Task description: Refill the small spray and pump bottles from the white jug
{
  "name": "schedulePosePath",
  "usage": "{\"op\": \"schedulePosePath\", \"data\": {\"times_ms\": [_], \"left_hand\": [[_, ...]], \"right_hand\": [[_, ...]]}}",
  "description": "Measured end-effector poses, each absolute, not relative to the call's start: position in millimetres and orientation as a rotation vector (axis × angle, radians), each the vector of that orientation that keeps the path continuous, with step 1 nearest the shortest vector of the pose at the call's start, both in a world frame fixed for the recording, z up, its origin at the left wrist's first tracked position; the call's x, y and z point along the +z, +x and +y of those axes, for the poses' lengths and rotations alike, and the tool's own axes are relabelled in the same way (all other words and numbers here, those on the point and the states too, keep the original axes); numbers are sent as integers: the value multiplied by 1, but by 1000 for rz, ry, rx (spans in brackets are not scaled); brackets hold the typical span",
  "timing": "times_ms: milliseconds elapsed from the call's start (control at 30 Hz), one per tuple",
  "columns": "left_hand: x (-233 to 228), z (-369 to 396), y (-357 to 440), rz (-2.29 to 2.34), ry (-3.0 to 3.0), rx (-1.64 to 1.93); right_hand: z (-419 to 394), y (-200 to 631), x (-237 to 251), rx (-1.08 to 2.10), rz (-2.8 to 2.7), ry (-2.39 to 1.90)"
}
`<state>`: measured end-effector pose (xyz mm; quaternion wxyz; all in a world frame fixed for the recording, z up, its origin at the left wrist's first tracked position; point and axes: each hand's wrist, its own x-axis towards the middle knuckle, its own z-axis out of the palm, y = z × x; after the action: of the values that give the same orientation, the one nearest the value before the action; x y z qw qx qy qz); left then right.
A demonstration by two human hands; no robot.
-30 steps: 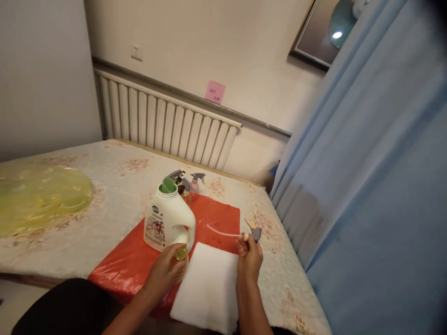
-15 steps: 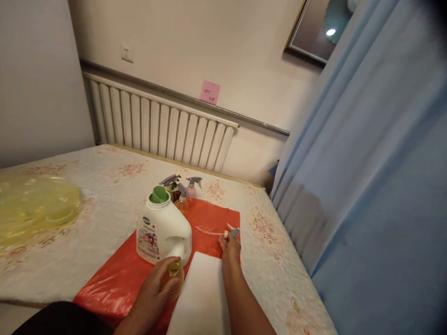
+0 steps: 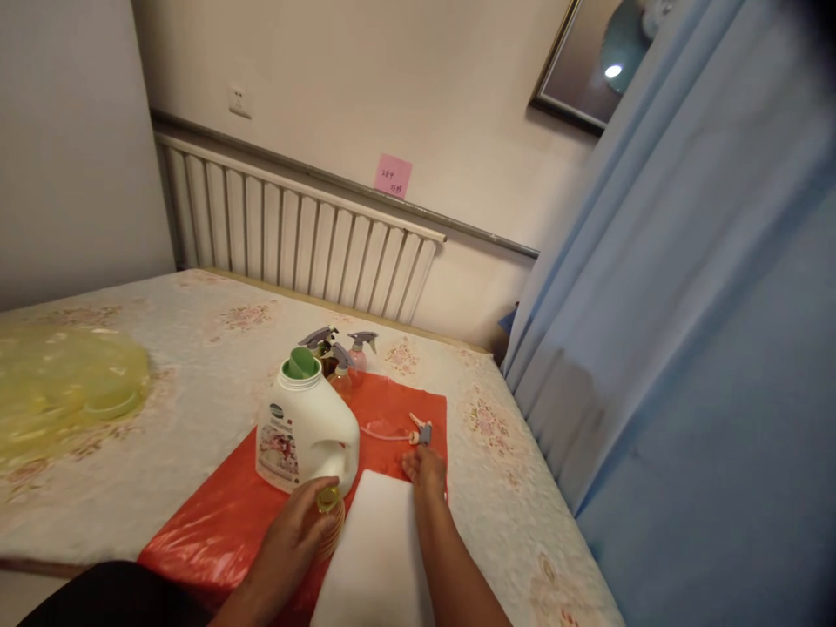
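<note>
My left hand (image 3: 297, 533) grips a small yellow ribbed bottle (image 3: 330, 515) with its neck uncapped, standing on the red plastic sheet (image 3: 215, 514). A spray head with a long clear tube (image 3: 418, 432) lies on the red sheet. Just behind it, my right hand (image 3: 426, 468) holds nothing and its fingers rest near the far edge of a white folded cloth (image 3: 375, 557). A white detergent jug with a green cap (image 3: 306, 424) stands just behind the yellow bottle.
Three small spray bottles (image 3: 340, 355) stand behind the jug. A yellow plastic bag (image 3: 65, 387) lies at the left on the floral-covered table (image 3: 196, 348). A radiator (image 3: 293, 239) lines the wall, and a blue curtain (image 3: 685, 348) hangs at the right.
My right hand set the spray head with its tube down on the red sheet and let go of it. My left hand stayed on the yellow bottle.
</note>
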<state>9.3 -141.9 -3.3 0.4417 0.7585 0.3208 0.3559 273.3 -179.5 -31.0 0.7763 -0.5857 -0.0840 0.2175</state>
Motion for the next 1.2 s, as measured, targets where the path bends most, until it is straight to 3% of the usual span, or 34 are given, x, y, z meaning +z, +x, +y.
{"op": "schedulePosePath", "data": {"times_ms": [233, 433, 733, 1200], "left_hand": [[16, -144, 11, 816, 1899, 827], [20, -142, 14, 816, 1956, 831], [13, -138, 15, 810, 1953, 810], [32, -132, 2, 643, 1846, 769]], "right_hand": [[-211, 209, -35, 423, -496, -1536], [-229, 172, -48, 192, -888, -1721], [-231, 163, -62, -100, -1288, -1893], [-229, 160, -66, -267, -1384, -2009]]}}
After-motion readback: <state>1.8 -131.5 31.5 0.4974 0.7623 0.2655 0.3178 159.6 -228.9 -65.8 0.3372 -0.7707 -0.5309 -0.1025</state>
